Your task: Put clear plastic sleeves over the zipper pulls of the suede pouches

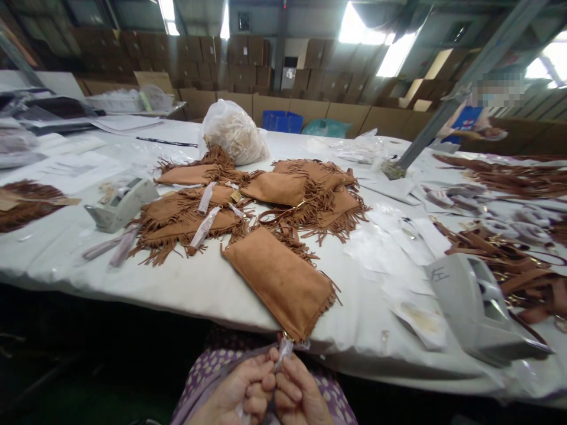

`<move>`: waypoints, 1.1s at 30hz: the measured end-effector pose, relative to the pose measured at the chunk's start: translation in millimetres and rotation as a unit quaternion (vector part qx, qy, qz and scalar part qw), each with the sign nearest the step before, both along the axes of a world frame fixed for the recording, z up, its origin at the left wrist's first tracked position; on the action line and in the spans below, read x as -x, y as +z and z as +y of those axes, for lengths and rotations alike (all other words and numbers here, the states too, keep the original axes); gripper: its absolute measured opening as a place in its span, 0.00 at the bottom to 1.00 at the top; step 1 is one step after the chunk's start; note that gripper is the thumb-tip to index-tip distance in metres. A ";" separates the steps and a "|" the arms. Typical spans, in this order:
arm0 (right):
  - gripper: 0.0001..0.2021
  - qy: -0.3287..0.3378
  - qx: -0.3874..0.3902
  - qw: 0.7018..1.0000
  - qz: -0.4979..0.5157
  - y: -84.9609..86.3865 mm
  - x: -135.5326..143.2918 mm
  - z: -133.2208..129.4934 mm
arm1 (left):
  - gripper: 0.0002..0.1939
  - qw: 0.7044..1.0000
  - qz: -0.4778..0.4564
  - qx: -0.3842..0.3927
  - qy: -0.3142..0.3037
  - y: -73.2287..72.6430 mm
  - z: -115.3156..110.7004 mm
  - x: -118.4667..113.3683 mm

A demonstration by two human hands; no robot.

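A brown suede pouch point(279, 277) with a fringed edge lies slanted at the table's front edge. From its near corner, by a gold-coloured metal fitting, comes a short strap wrapped in clear plastic film point(286, 348). My left hand point(248, 381) pinches this wrapped strap from the left. Close against it, my right hand point(299, 383) also has its fingers closed on the strap. The fingers partly hide the strap's lower end. Behind the pouch lie several more fringed pouches point(190, 218), some with plastic-wrapped straps of their own.
Tape dispensers stand at left point(121, 203) and right point(476, 307). A clear bag of pale stuffing point(234, 133) sits behind the pouches. Brown straps with metal hardware point(522, 265) are piled at right. A slanted metal post point(429, 130) rises from the table; another person point(469, 121) is beyond it.
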State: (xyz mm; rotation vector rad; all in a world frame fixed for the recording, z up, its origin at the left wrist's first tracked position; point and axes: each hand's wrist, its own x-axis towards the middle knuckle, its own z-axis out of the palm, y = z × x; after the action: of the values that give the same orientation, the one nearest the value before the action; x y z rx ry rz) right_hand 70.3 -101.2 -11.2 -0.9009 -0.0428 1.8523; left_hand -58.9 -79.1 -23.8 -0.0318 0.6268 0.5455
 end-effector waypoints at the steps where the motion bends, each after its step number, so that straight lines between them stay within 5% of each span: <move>1: 0.18 0.012 -0.009 1.000 -0.010 4.0 -2.7 -0.4 | 0.20 0.999 -0.032 0.015 -0.004 1.1 1.1 3.5; 6: 0.22 0.165 -0.071 0.958 -0.224 32.2 -38.4 4.3 | 0.18 0.997 0.006 -0.038 0.069 17.4 20.4 22.9; 10: 0.23 0.038 -0.092 0.885 -0.454 40.3 -84.8 24.5 | 0.23 0.979 0.124 -0.156 0.051 35.7 40.5 28.6; 13: 0.23 -0.037 -0.125 0.795 -0.592 28.9 -107.4 50.2 | 0.22 0.949 0.198 -0.245 -0.001 34.6 43.5 23.8; 19: 0.23 -0.019 -0.226 0.601 -0.766 -4.7 -107.9 98.1 | 0.18 0.854 0.341 -0.379 -0.103 20.8 31.1 25.5; 22: 0.23 -0.024 -0.237 0.563 -0.791 -11.5 -106.5 105.1 | 0.15 0.737 0.468 -0.478 -0.093 20.6 28.0 27.4; 24: 0.23 -0.025 -0.235 0.573 -0.785 -12.9 -109.3 103.4 | 0.17 0.709 0.514 -0.481 -0.031 15.0 30.4 21.8; 29: 0.19 -0.022 -0.245 0.641 -0.727 -11.3 -117.5 94.3 | 0.45 0.845 0.404 -0.323 0.132 -11.3 52.6 -10.4; 33: 0.15 -0.011 -0.264 0.673 -0.691 -3.2 -113.8 88.6 | 0.44 0.910 0.322 -0.186 0.182 -11.1 62.8 -26.9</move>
State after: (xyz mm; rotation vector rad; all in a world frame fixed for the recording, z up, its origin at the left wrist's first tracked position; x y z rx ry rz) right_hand 184.2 -12.6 -14.4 -1.6116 -1.4058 0.6197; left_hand -32.1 -16.4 -35.0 0.4155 1.1620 1.0493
